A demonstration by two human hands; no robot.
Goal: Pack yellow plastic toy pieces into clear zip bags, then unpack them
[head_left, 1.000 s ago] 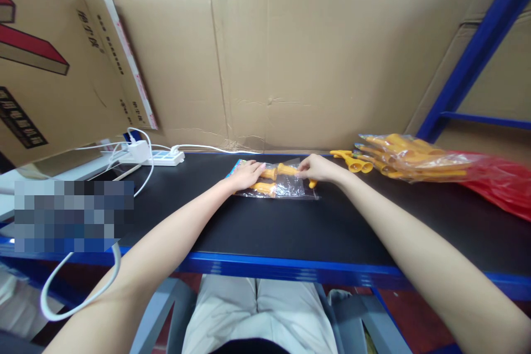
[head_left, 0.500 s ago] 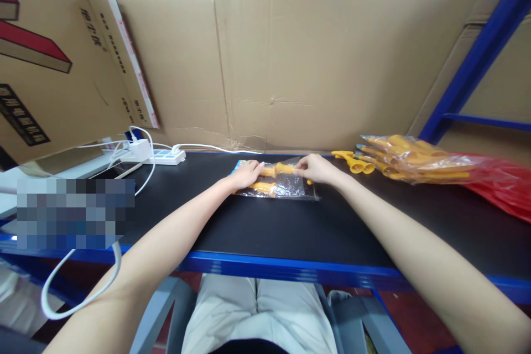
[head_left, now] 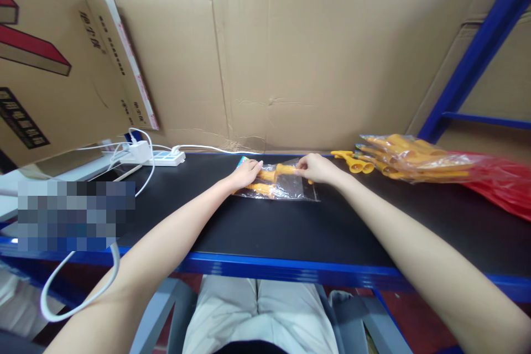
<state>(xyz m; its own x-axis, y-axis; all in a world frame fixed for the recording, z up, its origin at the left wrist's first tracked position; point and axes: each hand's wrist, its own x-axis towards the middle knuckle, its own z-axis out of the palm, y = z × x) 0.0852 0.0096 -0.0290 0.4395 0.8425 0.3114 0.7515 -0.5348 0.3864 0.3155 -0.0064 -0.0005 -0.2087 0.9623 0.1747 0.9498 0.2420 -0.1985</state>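
A clear plastic bag [head_left: 292,192] with a coloured header lies on the black tabletop in front of me, holding yellow plastic pieces [head_left: 265,190]. My left hand [head_left: 245,175] is closed on the bag's left end, pressing it down. At the open right end, my right hand [head_left: 310,168] pinches the narrow end of a yellow plastic piece with a flared end [head_left: 285,168], which lies partly in the bag. The tips of my right fingers are partly hidden.
Loose yellow horn-shaped pieces [head_left: 360,165] lie right of my hand, beside filled clear bags [head_left: 409,157] and a red plastic bag [head_left: 498,180]. A white power strip [head_left: 168,158] with cables is at back left. Cardboard [head_left: 323,61] stands behind the table.
Both hands stay almost in place on the bag. Its left end, with the coloured header, has tilted up slightly; the yellow pieces have barely shifted.
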